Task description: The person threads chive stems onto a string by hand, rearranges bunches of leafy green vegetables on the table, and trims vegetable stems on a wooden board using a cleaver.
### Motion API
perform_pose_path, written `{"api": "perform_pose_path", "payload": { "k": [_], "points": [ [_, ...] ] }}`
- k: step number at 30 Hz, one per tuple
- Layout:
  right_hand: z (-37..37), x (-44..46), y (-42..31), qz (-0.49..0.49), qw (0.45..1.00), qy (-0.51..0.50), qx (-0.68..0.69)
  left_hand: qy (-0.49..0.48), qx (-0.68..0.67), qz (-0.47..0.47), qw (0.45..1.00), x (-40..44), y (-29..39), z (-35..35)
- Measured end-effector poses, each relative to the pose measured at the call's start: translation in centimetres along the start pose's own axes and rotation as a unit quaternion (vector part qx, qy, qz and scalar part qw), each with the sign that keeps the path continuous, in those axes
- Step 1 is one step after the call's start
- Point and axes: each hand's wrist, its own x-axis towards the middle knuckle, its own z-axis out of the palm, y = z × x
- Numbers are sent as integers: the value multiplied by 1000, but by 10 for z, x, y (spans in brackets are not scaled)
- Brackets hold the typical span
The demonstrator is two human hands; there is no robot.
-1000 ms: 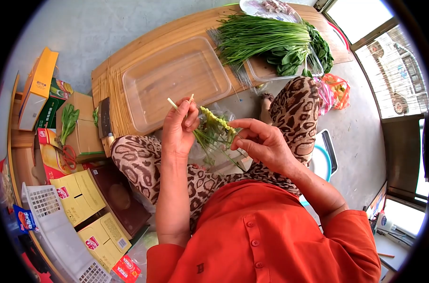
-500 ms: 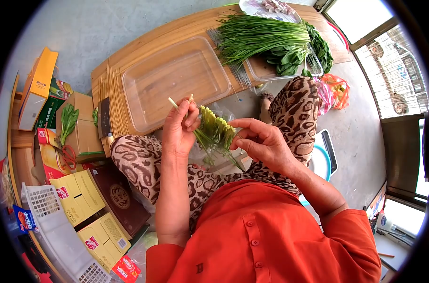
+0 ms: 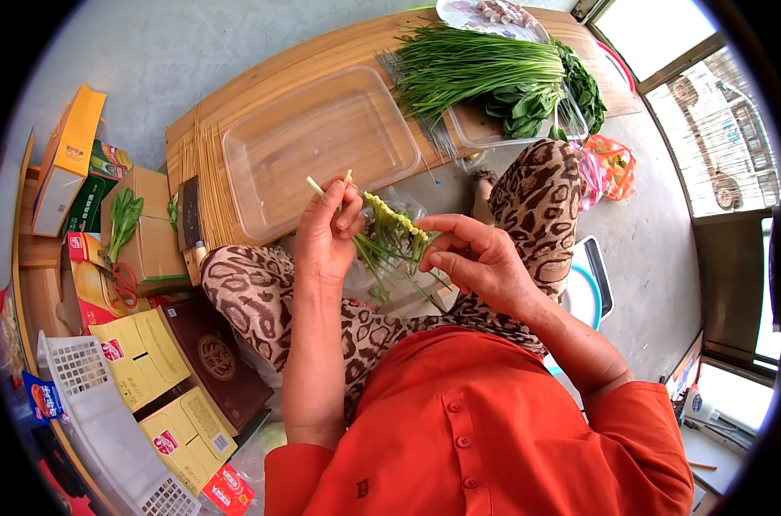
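Observation:
My left hand is closed on thin green stalks, whose pale cut ends stick up above the fingers. Between my hands is a row of green stems packed side by side, with pale ends up and green parts hanging down. My right hand pinches the right end of this row between thumb and fingers. Whether a stick runs through the row is too small to tell. Beyond my hands, a clear plastic tray lies on the wooden board.
Long green stalks and leafy greens lie at the back right, near a plate of meat. Thin sticks and a knife are left of the tray. Boxes and a white basket stand at left.
The row of stems has turned slightly between my fingers, its hanging green part looking narrower than half a second ago. Both hands have kept nearly the same place and grip.

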Motion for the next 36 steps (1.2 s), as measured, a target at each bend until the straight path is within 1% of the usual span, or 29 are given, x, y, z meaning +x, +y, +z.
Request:
{"api": "perform_pose_path", "payload": {
  "k": [6, 9, 15, 18, 21, 24, 29, 33, 36],
  "points": [
    [1, 0, 2, 2, 1000, 3, 5, -1, 6, 9, 1000, 1, -1, -2],
    [0, 0, 4, -13, 1000, 2, 5, 1, 22, 10, 1000, 0, 0, -1],
    [0, 0, 0, 12, 1000, -3, 10, -27, 30, 13, 999, 0, 2, -6],
    [0, 0, 3, -5, 1000, -4, -5, -44, 31, 13, 998, -1, 3, -6],
    [0, 0, 4, -23, 1000, 0, 2, -40, 30, 7, 999, -1, 4, -7],
    [-1, -1, 3, -8, 1000, 1, -11, -46, 33, 1, 998, -2, 5, -9],
    [-1, -2, -1, 18, 1000, -7, 9, -48, 38, -2, 998, -2, 7, -7],
    [0, -1, 2, 18, 1000, -6, 23, -43, 39, -1, 998, -2, 6, -8],
    [0, 1, 8, -10, 1000, -15, 19, -44, 69, -24, 996, -3, 3, -11]
  ]
}}
